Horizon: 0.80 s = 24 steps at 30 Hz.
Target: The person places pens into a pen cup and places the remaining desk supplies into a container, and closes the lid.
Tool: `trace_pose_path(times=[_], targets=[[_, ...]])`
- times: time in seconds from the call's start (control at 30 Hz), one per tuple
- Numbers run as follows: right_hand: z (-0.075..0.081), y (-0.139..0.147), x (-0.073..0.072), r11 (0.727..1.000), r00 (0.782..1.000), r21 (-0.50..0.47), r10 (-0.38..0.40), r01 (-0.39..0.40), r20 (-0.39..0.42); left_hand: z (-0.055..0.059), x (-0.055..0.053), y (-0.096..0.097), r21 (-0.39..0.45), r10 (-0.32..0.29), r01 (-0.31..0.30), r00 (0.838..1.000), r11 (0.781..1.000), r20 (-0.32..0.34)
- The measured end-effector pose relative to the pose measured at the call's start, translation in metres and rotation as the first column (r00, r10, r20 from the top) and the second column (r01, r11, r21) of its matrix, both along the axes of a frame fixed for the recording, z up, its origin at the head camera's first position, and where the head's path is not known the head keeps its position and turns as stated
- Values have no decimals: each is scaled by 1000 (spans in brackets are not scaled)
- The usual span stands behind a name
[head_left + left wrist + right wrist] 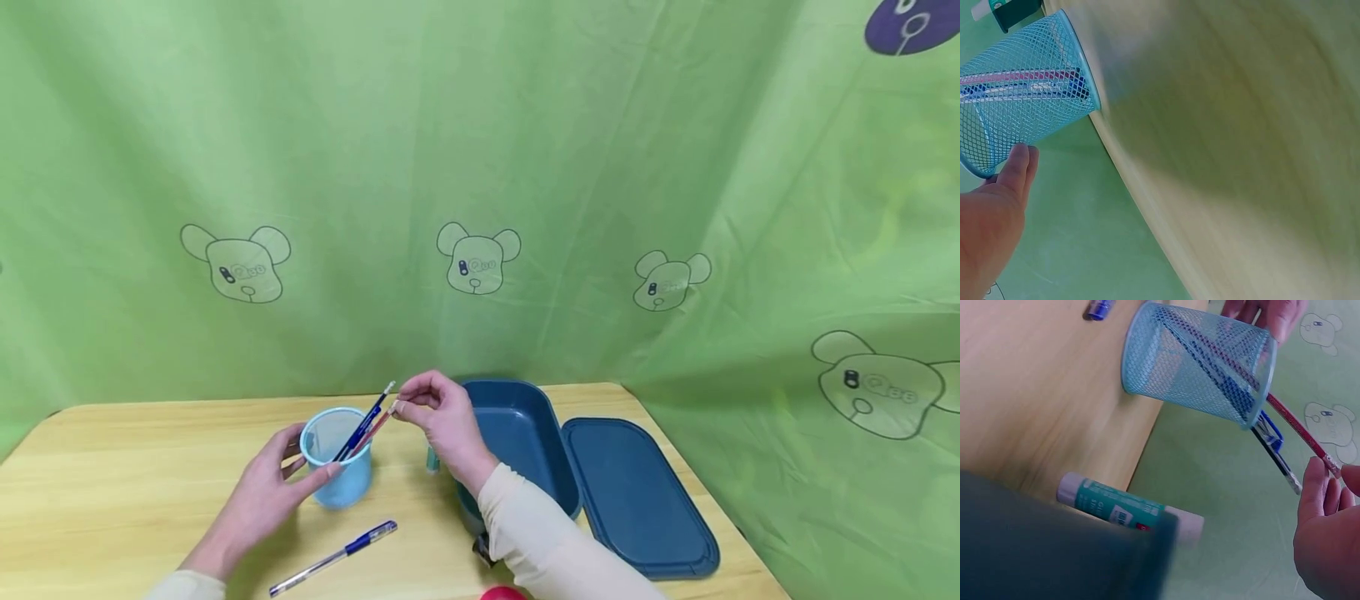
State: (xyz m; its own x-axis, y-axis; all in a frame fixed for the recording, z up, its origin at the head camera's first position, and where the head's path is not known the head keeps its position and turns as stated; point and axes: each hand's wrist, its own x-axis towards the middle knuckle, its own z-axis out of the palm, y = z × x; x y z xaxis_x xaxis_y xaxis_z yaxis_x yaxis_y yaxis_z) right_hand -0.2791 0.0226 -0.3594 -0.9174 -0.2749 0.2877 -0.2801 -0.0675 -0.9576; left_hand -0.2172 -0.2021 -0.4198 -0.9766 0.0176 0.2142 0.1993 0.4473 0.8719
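A light blue mesh pen cup stands upright on the table. My left hand grips it near the rim, thumb on the near side and fingers behind. Leaning in the cup are a red pencil, a dark pencil and a blue pen, their upper ends sticking out over the right rim. With thumb and fingertips, my right hand pinches the top end of the red pencil, whose lower part is inside the cup.
A clear pen with a blue grip lies in front of the cup. To the right are a dark blue box, partly behind my right arm, and its flat lid. A glue stick stands beside the box. A red object shows at the bottom edge.
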Motion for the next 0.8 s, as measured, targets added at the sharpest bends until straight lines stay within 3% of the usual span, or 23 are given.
trace_pose_path(times=[0.17,0.4,0.53,0.67,0.8], targets=[[-6,-6,-4,999,1000,33,3,-3,15,-1,0,0,17,-1,1,1000,1000,2],[11,-9,11,999,992,40,4,-9,127,-1,0,1,17,4,-3,1000,1000,-9],[10,-8,13,999,986,28,16,-21,168,-2,1,1,18,3,-2,1000,1000,-15],[3,-4,12,999,985,28,39,-44,170,-1,2,1,14,6,-6,1000,1000,-18],[-4,-2,13,996,990,86,23,-35,139,1,2,2,7,15,-15,1000,1000,-12]])
